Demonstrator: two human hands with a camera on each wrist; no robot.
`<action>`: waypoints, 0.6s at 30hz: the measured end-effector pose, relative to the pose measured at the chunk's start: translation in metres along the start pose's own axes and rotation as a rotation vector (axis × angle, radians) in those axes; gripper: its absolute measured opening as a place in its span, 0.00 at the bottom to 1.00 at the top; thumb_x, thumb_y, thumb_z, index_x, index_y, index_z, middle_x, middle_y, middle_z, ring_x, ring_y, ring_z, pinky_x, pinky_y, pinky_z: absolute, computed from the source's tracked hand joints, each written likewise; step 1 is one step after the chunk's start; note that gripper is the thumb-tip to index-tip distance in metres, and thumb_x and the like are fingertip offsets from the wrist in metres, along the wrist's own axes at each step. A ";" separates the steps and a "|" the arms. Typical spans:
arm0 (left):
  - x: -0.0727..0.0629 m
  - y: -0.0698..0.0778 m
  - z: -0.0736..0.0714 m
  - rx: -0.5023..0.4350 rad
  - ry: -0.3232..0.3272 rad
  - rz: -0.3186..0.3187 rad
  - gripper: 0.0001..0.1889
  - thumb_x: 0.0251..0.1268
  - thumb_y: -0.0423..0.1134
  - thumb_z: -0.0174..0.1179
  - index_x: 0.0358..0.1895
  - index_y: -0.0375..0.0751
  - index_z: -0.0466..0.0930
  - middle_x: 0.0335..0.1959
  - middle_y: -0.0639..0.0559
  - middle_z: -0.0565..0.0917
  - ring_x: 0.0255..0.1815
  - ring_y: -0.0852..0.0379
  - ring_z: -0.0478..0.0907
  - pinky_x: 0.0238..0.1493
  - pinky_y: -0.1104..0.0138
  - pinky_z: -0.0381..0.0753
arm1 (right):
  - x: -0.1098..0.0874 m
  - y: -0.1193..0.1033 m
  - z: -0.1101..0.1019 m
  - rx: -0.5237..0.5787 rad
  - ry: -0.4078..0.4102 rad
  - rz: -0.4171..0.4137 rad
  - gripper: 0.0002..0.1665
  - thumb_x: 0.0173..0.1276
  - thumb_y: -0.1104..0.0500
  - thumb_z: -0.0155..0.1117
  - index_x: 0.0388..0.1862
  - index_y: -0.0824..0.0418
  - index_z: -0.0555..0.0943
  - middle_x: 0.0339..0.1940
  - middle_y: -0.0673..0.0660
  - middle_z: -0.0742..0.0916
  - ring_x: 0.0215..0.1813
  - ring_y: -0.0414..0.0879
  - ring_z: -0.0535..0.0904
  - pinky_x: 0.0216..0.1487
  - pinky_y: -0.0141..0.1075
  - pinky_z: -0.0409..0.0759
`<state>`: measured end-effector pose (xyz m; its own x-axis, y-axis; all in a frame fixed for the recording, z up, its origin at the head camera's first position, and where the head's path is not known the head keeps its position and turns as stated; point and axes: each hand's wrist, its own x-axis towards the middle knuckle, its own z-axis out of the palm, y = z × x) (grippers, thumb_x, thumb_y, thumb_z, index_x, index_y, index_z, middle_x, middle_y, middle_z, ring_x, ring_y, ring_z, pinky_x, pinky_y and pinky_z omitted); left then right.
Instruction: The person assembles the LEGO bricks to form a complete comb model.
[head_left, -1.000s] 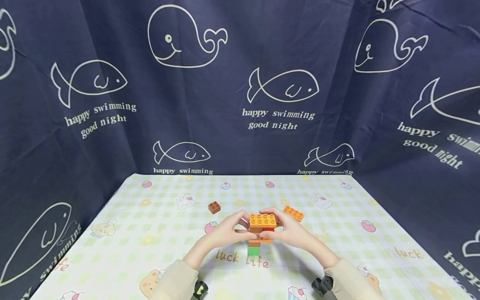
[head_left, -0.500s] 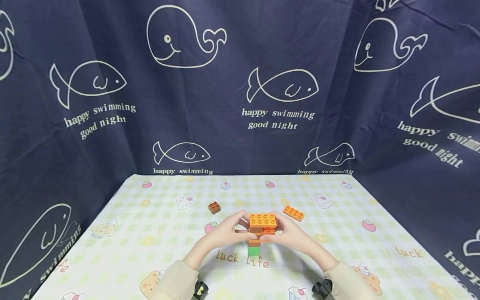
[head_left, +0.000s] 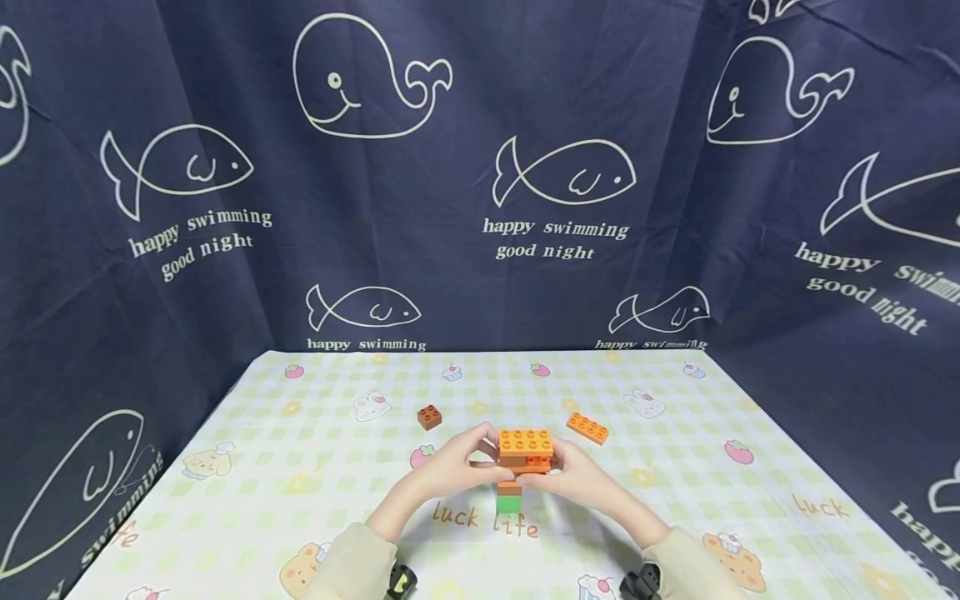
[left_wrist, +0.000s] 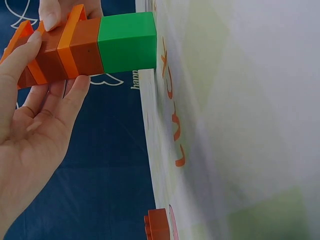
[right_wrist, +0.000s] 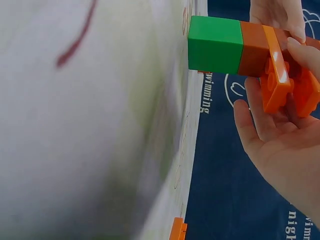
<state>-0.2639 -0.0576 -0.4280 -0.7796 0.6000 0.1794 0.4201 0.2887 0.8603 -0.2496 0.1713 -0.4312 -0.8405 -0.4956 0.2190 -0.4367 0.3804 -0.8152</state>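
Note:
A tower of toy building bricks stands upright on the table, with a green brick at its foot. Above the green brick, brown bricks alternate with wider orange plates, and a studded orange plate caps the tower. My left hand grips the tower from the left, thumb on the near side and fingers behind. From the right, my right hand holds the middle layers, its thumb against the front below the top plate. Both thumbs nearly meet and cover part of the brown bricks.
A loose brown brick lies behind and left of the tower. Behind and right of it lies a loose orange plate. A checked, printed cloth covers the table, and a dark curtain hangs beyond its back edge.
My right hand has slid down the tower, its fingers leaving the top plate's level and its thumb lowering. The left hand and tower have hardly moved.

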 end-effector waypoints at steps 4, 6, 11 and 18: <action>0.001 0.000 0.000 0.000 -0.003 -0.002 0.14 0.59 0.44 0.64 0.40 0.47 0.68 0.48 0.55 0.78 0.51 0.58 0.76 0.49 0.76 0.79 | 0.001 0.002 0.000 0.005 -0.007 -0.013 0.28 0.61 0.53 0.67 0.59 0.60 0.73 0.53 0.56 0.83 0.50 0.38 0.79 0.53 0.28 0.76; 0.001 0.000 0.000 0.002 -0.001 0.003 0.14 0.60 0.44 0.64 0.41 0.47 0.69 0.48 0.54 0.78 0.51 0.58 0.76 0.49 0.76 0.79 | 0.001 0.003 0.000 0.008 -0.011 -0.013 0.28 0.61 0.53 0.67 0.59 0.60 0.73 0.53 0.56 0.83 0.51 0.39 0.79 0.54 0.29 0.76; 0.001 0.001 0.000 0.002 -0.002 0.002 0.13 0.60 0.43 0.64 0.41 0.47 0.69 0.48 0.55 0.78 0.51 0.59 0.76 0.49 0.76 0.79 | 0.001 0.004 0.000 0.003 -0.005 -0.003 0.29 0.61 0.53 0.67 0.59 0.60 0.73 0.54 0.56 0.83 0.53 0.41 0.79 0.56 0.29 0.75; 0.000 0.000 0.000 -0.003 -0.003 -0.014 0.14 0.60 0.44 0.64 0.40 0.46 0.68 0.47 0.54 0.78 0.51 0.58 0.76 0.49 0.75 0.79 | 0.001 0.005 0.002 0.000 0.004 -0.011 0.28 0.61 0.52 0.67 0.59 0.59 0.73 0.54 0.55 0.83 0.53 0.41 0.79 0.56 0.29 0.75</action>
<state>-0.2641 -0.0570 -0.4284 -0.7842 0.5980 0.1659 0.4078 0.2951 0.8641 -0.2514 0.1712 -0.4359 -0.8370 -0.4965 0.2302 -0.4459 0.3748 -0.8128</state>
